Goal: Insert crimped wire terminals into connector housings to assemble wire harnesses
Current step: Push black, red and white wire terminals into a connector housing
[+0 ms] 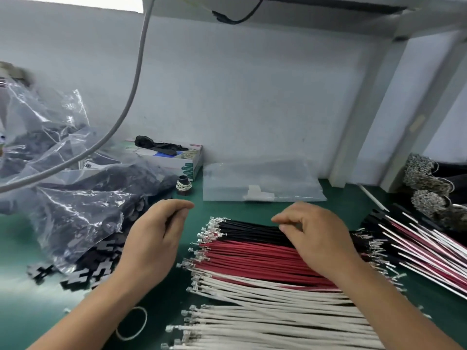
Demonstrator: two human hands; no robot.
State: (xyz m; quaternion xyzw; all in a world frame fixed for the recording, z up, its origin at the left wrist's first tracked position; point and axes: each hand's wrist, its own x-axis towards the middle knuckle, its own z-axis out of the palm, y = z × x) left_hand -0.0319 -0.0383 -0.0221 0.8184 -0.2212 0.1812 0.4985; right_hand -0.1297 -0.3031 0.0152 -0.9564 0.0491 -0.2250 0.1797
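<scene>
White crimped wires lay side by side along the near edge of the green counter, their metal terminals pointing left. Beyond them, in the same row, lay red crimped wires, then black crimped wires farthest from the near edge. A loose white rubber band lay on the counter near the left forearm. The right hand rested over the red and black wires, its grip pinched at thumb and forefinger on the black ones. The left hand hovered just left of the terminals, fingers curled, thumb and forefinger tip pressed together; whether anything was between them I cannot tell. Black plastic connector housings spilled from a crumpled clear plastic bag toward the left edge. Finished red, white and black harnesses lay fanned toward the right edge. Farther back lay a flat clear plastic pouch and a small black spool, and against the back wall a white cardboard glove box.
</scene>
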